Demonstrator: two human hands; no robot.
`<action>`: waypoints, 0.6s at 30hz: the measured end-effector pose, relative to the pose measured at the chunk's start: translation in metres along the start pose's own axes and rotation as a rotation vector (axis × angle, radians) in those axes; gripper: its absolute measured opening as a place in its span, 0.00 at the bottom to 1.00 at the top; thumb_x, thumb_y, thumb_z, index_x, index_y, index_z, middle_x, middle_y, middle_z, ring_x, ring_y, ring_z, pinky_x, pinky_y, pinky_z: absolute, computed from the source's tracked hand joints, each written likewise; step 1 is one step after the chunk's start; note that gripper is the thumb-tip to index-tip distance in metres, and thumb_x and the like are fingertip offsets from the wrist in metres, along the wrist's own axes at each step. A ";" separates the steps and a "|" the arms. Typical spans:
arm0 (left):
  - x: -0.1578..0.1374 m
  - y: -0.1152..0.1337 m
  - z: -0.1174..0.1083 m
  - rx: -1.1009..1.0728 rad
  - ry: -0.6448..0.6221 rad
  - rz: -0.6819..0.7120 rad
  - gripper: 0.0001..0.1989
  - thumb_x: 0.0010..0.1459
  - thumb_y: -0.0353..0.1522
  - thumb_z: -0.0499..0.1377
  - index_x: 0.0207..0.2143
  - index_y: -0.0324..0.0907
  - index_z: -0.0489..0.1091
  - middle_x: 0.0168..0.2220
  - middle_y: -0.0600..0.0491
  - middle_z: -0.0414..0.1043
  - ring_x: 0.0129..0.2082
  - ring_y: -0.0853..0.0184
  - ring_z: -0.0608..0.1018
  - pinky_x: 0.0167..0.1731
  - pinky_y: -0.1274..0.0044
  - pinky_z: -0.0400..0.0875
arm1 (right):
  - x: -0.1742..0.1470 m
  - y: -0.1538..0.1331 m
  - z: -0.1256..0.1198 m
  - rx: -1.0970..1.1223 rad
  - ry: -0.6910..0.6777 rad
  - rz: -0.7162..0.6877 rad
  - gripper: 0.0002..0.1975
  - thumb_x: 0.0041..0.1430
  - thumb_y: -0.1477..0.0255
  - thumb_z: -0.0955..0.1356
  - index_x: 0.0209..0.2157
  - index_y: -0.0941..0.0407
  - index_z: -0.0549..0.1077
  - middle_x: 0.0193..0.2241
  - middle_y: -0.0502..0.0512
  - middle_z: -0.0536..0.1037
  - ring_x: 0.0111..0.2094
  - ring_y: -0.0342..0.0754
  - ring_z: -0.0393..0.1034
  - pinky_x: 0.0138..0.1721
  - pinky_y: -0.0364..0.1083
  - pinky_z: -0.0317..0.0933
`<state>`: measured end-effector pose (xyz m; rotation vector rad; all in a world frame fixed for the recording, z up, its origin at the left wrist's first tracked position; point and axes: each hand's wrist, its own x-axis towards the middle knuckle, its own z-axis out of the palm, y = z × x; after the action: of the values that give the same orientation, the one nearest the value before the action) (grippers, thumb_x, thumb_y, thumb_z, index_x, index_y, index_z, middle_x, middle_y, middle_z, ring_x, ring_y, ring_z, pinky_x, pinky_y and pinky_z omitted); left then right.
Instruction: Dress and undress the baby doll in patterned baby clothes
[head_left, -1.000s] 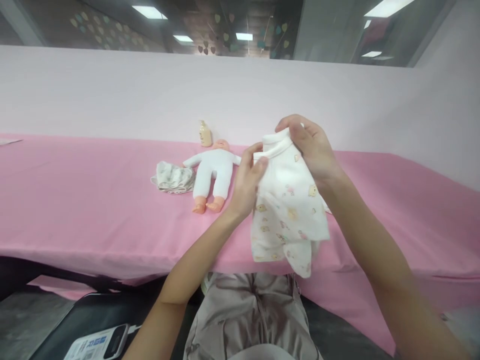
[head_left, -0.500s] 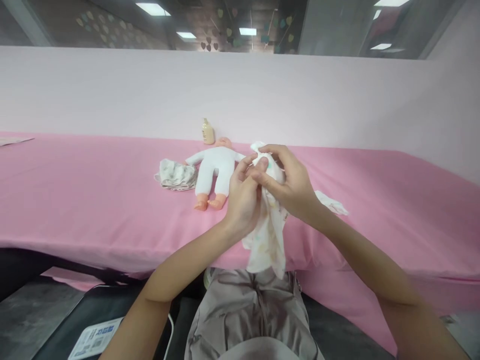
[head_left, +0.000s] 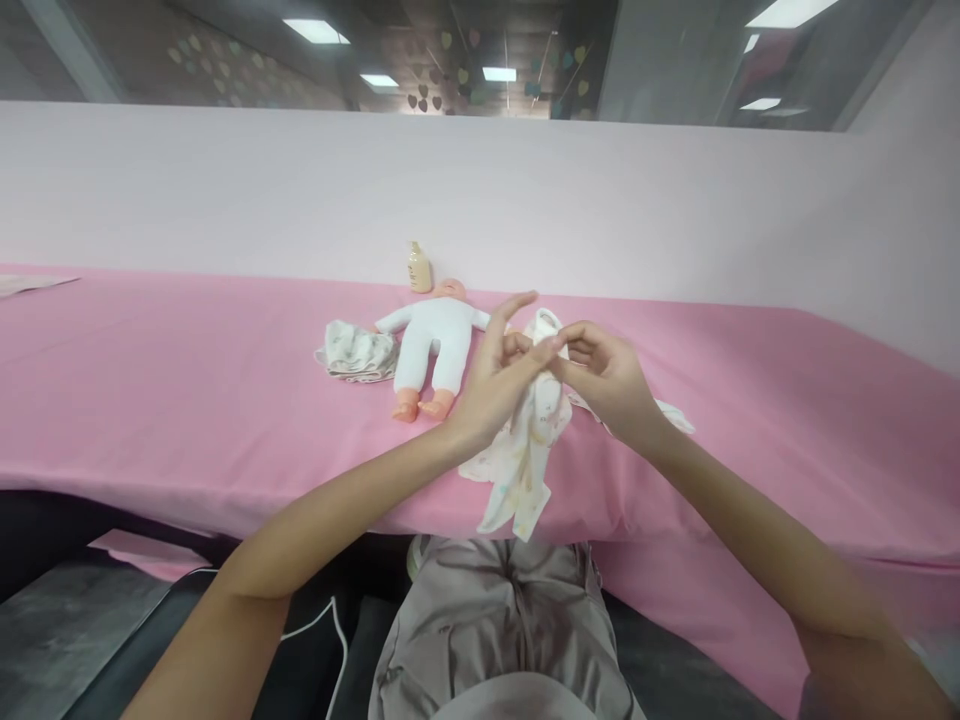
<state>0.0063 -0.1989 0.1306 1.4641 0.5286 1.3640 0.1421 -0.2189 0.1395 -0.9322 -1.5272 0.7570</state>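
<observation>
A white baby garment with small coloured prints hangs bunched from both hands above the pink-covered table. My left hand is closed on its upper part, the thumb pointing right and one finger raised up and away. Close beside it, my right hand pinches the same cloth between thumb and fingertips. The garment's gathered top rises between the two hands, and its lower ends dangle toward the table's front edge. Left of my hands lies a baby doll in a white body, on its back, one arm end partly covered by my left hand.
A folded pale patterned cloth lies left of the doll. Near the doll's head stands a cream pump bottle. Another white cloth lies partly behind my right forearm. The pink table cover runs along a white wall.
My right hand has moved slightly down and right, from wrapping the garment to pinching it. The left hand has raised a finger. The garment's lower ends have swung left.
</observation>
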 end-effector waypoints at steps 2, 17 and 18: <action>-0.003 -0.003 -0.003 0.104 -0.087 0.062 0.10 0.56 0.35 0.61 0.40 0.45 0.67 0.27 0.58 0.61 0.25 0.75 0.65 0.26 0.81 0.62 | -0.003 0.005 -0.002 -0.025 -0.022 -0.009 0.13 0.47 0.67 0.74 0.31 0.54 0.67 0.27 0.48 0.68 0.29 0.42 0.65 0.30 0.42 0.63; 0.002 -0.001 -0.049 0.834 -0.139 0.357 0.22 0.59 0.35 0.57 0.19 0.41 0.47 0.18 0.59 0.49 0.21 0.73 0.56 0.24 0.77 0.52 | -0.024 -0.001 -0.045 -0.532 -0.107 0.044 0.15 0.55 0.59 0.68 0.23 0.53 0.77 0.26 0.53 0.79 0.27 0.47 0.71 0.27 0.46 0.64; 0.003 0.005 -0.048 0.893 -0.180 0.377 0.22 0.58 0.33 0.56 0.19 0.41 0.46 0.18 0.59 0.50 0.21 0.73 0.56 0.24 0.77 0.53 | -0.022 -0.001 -0.046 -0.571 -0.094 0.006 0.13 0.55 0.60 0.68 0.23 0.53 0.77 0.26 0.52 0.79 0.27 0.47 0.71 0.29 0.47 0.65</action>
<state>-0.0386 -0.1804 0.1279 2.4846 0.8318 1.3112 0.1881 -0.2400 0.1372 -1.3304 -1.8676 0.3693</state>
